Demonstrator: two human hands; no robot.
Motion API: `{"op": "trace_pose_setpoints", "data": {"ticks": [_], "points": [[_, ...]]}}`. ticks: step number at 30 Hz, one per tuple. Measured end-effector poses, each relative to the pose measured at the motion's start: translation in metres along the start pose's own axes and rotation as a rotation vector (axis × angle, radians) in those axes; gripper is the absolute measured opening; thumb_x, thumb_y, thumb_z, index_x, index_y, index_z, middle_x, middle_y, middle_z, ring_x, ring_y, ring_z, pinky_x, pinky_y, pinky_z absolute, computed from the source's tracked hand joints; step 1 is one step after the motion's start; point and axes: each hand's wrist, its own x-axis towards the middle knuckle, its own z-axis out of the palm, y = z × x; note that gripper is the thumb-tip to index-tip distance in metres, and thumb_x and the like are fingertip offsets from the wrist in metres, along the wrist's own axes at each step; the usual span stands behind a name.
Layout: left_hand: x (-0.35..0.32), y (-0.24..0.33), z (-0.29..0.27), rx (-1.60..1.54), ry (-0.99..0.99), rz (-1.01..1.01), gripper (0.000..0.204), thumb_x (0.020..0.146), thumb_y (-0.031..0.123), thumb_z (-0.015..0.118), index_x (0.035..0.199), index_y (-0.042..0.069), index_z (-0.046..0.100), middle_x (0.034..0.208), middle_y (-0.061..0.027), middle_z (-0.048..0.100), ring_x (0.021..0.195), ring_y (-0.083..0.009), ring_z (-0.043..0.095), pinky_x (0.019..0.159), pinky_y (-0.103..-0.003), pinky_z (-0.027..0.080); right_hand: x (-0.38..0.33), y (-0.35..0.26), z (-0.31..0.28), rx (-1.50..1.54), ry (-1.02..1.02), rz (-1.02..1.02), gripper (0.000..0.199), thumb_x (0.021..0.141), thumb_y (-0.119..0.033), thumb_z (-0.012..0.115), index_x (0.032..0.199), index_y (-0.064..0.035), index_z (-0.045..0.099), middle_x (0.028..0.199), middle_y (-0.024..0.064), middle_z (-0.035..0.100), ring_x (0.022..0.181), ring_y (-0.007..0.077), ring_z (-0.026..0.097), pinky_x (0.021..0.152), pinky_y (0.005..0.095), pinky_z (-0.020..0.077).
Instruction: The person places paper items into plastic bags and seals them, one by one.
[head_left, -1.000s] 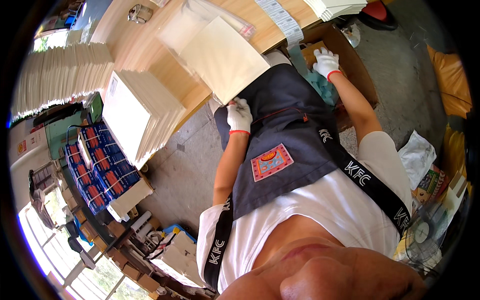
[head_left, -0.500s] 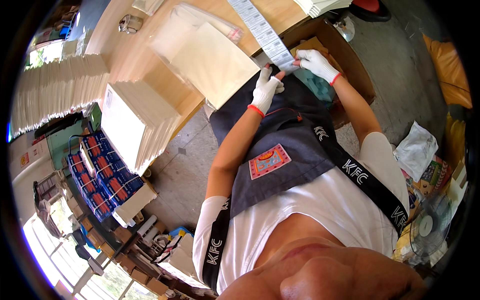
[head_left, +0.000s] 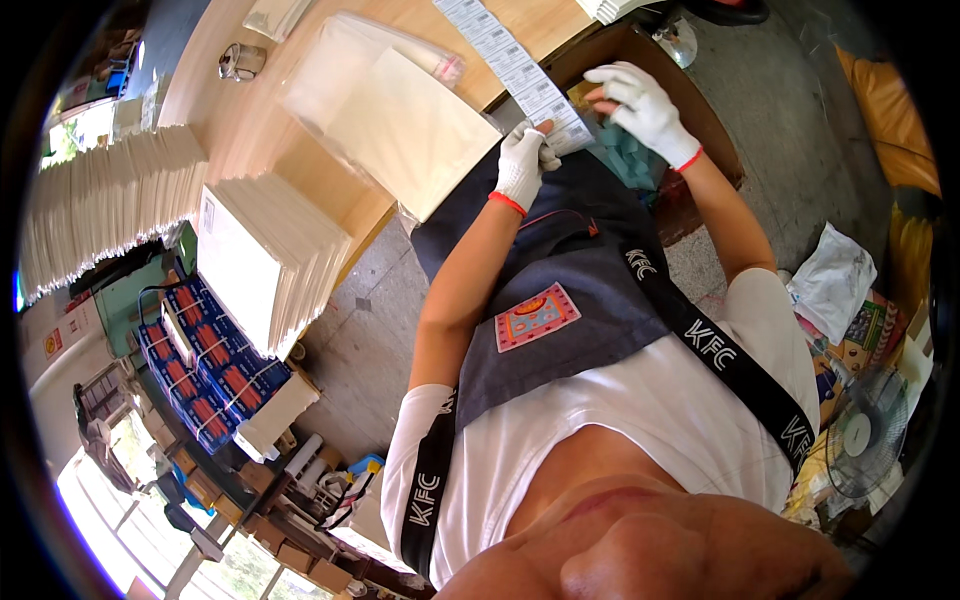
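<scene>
A long strip of printed labels (head_left: 512,68) runs off the far table edge toward my lap. My left hand (head_left: 522,168), in a white glove with bare fingertips and a red cuff, is closed on the left side of the strip near its lower end. Over an open cardboard box (head_left: 715,130), my right hand (head_left: 645,112) is in the same kind of glove, apart from the strip. Its fingers are spread and hold nothing visible. Crumpled teal backing paper (head_left: 635,155) lies in the box below it. Left of the strip, a cream flat envelope (head_left: 415,135) rests on clear plastic bags (head_left: 318,85).
A thick stack of white envelopes (head_left: 245,265) stands at the table's left edge, with a longer row (head_left: 110,205) behind it. A glass jar (head_left: 241,62) sits on the wooden table (head_left: 290,140). Blue bundled boxes (head_left: 210,365) are lower left; a fan (head_left: 858,435) is lower right.
My right hand has let go of the strip's end and moved up and right, its fingers spreading. My left hand has closed on the strip's left side.
</scene>
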Motion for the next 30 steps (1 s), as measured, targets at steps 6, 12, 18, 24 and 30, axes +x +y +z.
{"op": "trace_pose_setpoints", "data": {"ticks": [6,12,18,24,30], "points": [[-0.009,0.012,0.013,-0.059,-0.005,-0.064,0.017,0.086,0.008,0.045,0.098,0.001,0.055,0.060,-0.0014,0.045,0.044,-0.0093,0.041,0.042,-0.026,0.043,0.008,-0.025,0.018,0.059,0.045,-0.101,0.015,0.064,-0.013,0.071,0.074,-0.0057,0.063,0.105,0.0064,0.061,0.096,0.0271,0.055,0.083,0.0373,0.0443],[-0.003,0.000,0.002,-0.095,0.027,-0.202,0.013,0.087,0.009,0.046,0.097,0.003,0.054,0.064,0.0008,0.041,0.047,-0.0084,0.038,0.045,-0.025,0.038,0.018,-0.041,0.004,0.004,0.180,-0.277,0.015,0.063,-0.009,0.073,0.074,-0.0048,0.063,0.102,0.0077,0.064,0.098,0.0270,0.058,0.090,0.0413,0.0433],[-0.037,0.003,-0.042,0.078,-0.126,-0.131,0.024,0.092,0.017,0.045,0.111,0.005,0.052,0.086,-0.0039,0.057,0.053,-0.0099,0.050,0.053,-0.029,0.050,0.068,-0.049,-0.016,-0.115,0.324,-0.175,0.017,0.065,-0.011,0.073,0.077,-0.0041,0.063,0.098,0.0073,0.062,0.086,0.0282,0.060,0.074,0.0376,0.0472],[-0.081,-0.021,-0.177,-0.603,0.359,0.397,0.014,0.085,0.003,0.050,0.092,0.015,0.050,0.089,-0.0027,0.060,0.052,-0.0098,0.044,0.055,-0.031,0.044,0.110,-0.052,0.048,0.348,-0.191,0.343,0.014,0.079,-0.013,0.068,0.088,-0.0050,0.060,0.097,0.0031,0.063,0.086,0.0138,0.061,0.074,0.0255,0.0458],[-0.145,-0.029,-0.166,-0.332,0.385,0.291,0.009,0.086,0.001,0.047,0.093,0.004,0.052,0.078,-0.0092,0.061,0.060,-0.0183,0.062,0.062,-0.039,0.058,0.181,-0.056,0.130,0.468,-0.413,0.252,0.013,0.081,-0.017,0.060,0.089,-0.0068,0.063,0.097,0.0058,0.062,0.087,0.0183,0.060,0.075,0.0293,0.0455]]}}
